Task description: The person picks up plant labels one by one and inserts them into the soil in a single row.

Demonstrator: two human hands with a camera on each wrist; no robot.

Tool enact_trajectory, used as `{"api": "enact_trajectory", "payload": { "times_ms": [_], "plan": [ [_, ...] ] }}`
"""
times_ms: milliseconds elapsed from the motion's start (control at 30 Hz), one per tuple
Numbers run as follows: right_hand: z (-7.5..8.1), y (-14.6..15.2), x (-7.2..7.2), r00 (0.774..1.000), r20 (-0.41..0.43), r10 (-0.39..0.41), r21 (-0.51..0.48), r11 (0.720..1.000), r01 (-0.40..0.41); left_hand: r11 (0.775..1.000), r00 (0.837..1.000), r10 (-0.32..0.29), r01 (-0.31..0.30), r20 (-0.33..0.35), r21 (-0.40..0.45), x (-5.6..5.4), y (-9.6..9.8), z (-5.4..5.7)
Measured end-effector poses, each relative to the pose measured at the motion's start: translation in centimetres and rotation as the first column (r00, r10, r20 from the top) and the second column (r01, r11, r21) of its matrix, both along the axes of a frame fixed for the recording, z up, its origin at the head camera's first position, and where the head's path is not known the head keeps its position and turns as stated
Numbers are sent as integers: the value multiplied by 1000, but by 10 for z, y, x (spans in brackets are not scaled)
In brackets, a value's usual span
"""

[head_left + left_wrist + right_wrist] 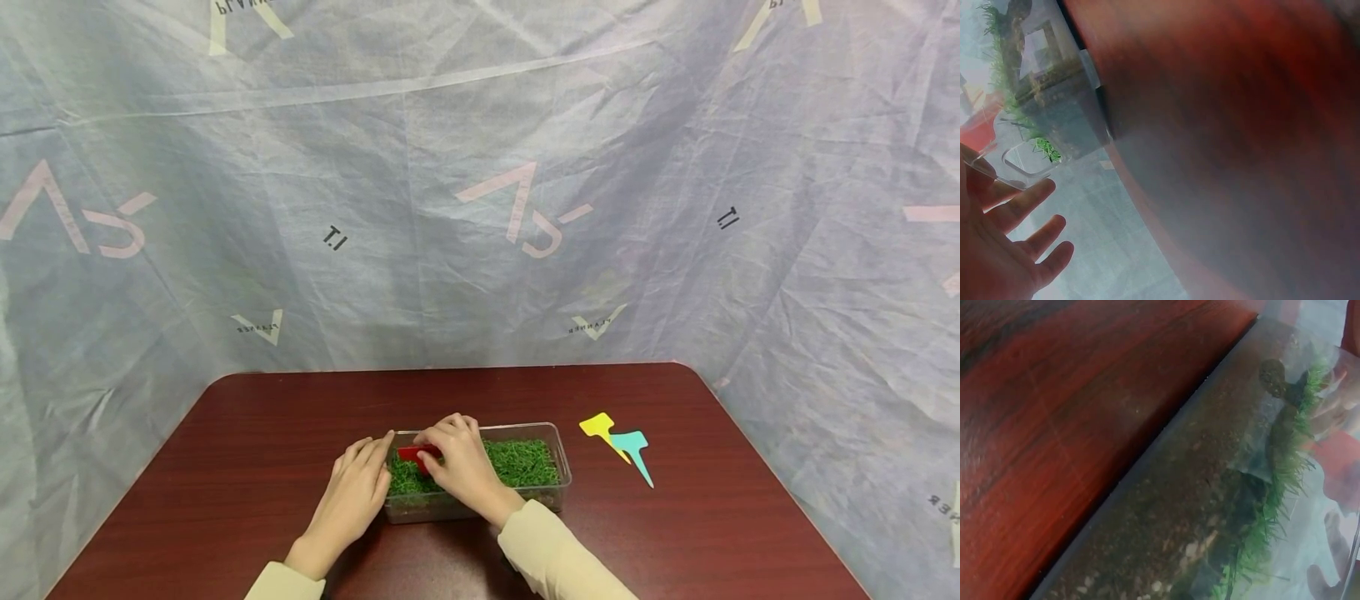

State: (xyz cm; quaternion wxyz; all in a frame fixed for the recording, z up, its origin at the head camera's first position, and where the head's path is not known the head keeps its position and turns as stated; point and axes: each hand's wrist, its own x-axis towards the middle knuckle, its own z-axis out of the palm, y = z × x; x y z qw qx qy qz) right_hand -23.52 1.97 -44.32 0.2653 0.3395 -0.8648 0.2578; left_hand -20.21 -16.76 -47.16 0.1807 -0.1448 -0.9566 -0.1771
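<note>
A clear plastic box [558,497] of green grass [525,462] stands on the table. My right hand [463,462] is over its left half and pinches a red plant label [409,453] between thumb and fingers, at the grass. The label's lower part is hidden. At the box's left end, my left hand [352,492] touches the rim with its fingers stretched out. The left wrist view shows those fingers [1022,206] spread beside the clear rim, the red label beyond. Through the box wall, the right wrist view shows brown soil [1172,512] under the grass.
Right of the box, a yellow plant label [597,425] and a light blue plant label [632,442] lie partly overlapping on the dark red wooden table [697,517]. A grey printed cloth [405,208] hangs behind the table and at both sides.
</note>
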Motion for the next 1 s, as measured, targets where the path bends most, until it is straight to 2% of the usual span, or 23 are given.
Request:
{"api": "enact_trajectory", "payload": {
  "times_ms": [233,500,733,1000],
  "plan": [
    [2,6,0,1000,7,20,-7,1000,-20,1000,1000,-2,2,4,2,1,0,0],
    [10,19,-2,1000,-9,-9,-19,1000,9,1000,1000,3,-3,-14,4,0,1,-1],
    [13,36,-5,1000,16,-17,-67,998,18,1000,1000,4,-4,-18,3,-1,0,-3],
    [12,61,-15,993,28,-118,-35,992,119,1000,1000,-2,3,-29,8,-1,0,-3]
  ]
}}
